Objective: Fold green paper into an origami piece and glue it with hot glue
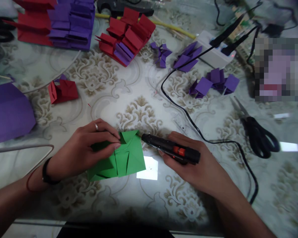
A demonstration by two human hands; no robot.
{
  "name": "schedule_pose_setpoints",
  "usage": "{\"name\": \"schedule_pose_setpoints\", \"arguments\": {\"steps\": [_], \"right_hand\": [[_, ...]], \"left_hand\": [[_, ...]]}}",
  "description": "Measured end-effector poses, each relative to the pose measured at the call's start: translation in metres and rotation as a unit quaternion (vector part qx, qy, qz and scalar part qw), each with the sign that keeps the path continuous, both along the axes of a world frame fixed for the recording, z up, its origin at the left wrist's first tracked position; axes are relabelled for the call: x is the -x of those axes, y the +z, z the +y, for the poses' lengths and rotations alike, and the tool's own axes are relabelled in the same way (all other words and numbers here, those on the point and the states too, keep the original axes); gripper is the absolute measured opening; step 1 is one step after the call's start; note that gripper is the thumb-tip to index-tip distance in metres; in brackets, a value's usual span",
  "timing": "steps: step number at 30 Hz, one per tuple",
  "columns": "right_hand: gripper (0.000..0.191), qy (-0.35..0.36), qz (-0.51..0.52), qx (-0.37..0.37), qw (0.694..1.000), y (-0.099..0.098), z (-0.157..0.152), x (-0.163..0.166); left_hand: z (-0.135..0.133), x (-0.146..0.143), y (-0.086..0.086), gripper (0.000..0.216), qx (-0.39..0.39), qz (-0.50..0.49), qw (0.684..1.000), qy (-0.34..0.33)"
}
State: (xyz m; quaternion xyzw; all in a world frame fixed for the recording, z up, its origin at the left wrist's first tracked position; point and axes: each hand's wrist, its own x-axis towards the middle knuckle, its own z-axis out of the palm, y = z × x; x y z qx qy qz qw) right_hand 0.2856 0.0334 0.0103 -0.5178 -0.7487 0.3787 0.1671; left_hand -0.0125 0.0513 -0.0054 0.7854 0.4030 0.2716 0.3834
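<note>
Well to the left of your left fingers lies a purple paper (10,110), and beyond those fingers, a little left, sits a small red folded paper (67,91). Your left hand (89,142) has thumb and fingers pinching the green paper (135,155), which lies on the patterned tabletop (144,82) under and to the right of those fingertips. Your right fingers are wrapped around a black glue gun (161,145), its nozzle near the paper's upper right corner. Past your right hand (201,168) are purple folded pieces (204,86); black scissors (250,125) lie well to its right.
</note>
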Motion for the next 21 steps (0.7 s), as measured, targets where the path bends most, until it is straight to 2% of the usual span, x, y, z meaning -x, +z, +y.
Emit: {"name": "schedule_pose_setpoints", "arguments": {"steps": [13,21], "right_hand": [[0.029,-0.039,0.0,0.012,0.999,-0.0024,-0.001,-0.0011],[0.03,-0.031,0.001,0.002,1.0,-0.006,-0.0011,-0.0026]], "left_hand": [[0.0009,-0.0001,0.0019,0.011,0.002,0.0,1.0,0.01],[0.001,-0.0011,0.0017,0.01,-0.003,-0.008,1.0,0.008]]}}
